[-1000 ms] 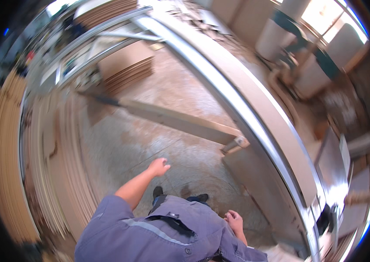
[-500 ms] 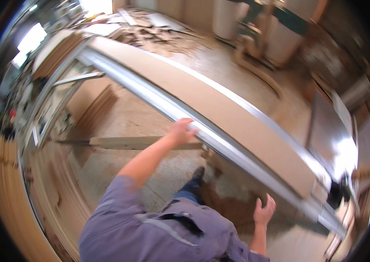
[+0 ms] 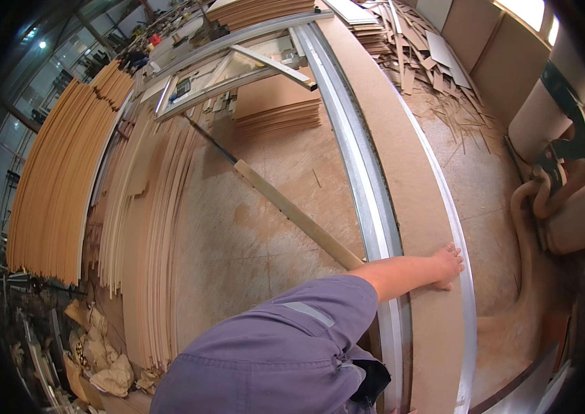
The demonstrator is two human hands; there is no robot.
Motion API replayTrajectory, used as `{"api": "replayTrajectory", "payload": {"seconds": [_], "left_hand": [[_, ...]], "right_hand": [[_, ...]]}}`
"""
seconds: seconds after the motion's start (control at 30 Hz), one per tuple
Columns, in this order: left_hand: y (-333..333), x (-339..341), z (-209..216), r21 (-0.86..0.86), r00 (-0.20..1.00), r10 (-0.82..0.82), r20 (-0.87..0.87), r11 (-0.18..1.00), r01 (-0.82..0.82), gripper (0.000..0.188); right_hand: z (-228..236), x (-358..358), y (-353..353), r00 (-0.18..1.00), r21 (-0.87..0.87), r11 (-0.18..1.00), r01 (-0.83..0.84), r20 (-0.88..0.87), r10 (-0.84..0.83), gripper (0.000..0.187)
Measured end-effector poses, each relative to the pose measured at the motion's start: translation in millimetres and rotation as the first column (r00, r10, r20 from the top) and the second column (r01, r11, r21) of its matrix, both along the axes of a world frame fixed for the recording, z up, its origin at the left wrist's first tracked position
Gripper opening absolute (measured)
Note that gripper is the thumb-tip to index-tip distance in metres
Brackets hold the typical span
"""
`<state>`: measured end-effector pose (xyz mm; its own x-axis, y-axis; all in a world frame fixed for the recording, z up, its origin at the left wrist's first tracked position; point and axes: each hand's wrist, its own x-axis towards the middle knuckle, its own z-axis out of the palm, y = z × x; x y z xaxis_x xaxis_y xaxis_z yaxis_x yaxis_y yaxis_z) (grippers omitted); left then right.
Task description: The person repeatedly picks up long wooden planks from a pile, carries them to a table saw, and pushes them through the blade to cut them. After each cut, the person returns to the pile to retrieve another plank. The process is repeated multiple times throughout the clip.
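My left hand point(image 3: 448, 266) reaches across a long metal rail point(image 3: 368, 186) and rests on a long brown fibreboard strip point(image 3: 403, 172). Its fingers are slightly bent and apart, at the strip's right edge beside a pale metal edge point(image 3: 468, 303). The strip lies lengthwise on the machine bed, alongside the rail. My right hand is out of view, beyond my body and the lower edge of the picture.
A sliding frame point(image 3: 237, 76) with a crossbar extends left at the far end. A wooden bar point(image 3: 299, 214) slants above the floor. Stacked boards point(image 3: 64, 179) stand left; offcuts point(image 3: 437, 69) lie far right. A dust collector with a hose point(image 3: 523, 207) stands right.
The view has turned right along the bed. My left hand has gone from the metal rail to the strip's far edge. My right hand has left the view.
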<state>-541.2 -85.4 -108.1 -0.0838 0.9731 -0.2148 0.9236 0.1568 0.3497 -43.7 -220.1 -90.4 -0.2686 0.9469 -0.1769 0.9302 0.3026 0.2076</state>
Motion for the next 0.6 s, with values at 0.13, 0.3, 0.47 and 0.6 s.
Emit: {"api": "replayTrajectory", "payload": {"seconds": [0.13,0.3,0.47,0.6], "left_hand": [[11,2,-3,0.055,1.000,-0.021,0.010,0.998,0.021,0.077],[7,4,-4,0.124,0.999,0.038,0.011,0.991,-0.039,0.075],[-5,12,3,0.131,0.999,0.043,0.016,0.990,-0.045,0.077],[-31,32,6,0.143,0.998,0.052,0.036,0.988,-0.056,0.076]], "right_hand": [[-25,21,9,1.000,0.090,0.996,-0.019,0.010,0.018,0.071],[-38,29,18,1.000,0.137,0.991,-0.005,-0.021,0.008,0.067],[-46,51,18,0.997,0.229,0.971,-0.070,-0.001,0.072,0.060],[-62,92,9,0.996,0.218,0.973,-0.081,-0.028,0.089,0.060]]}}
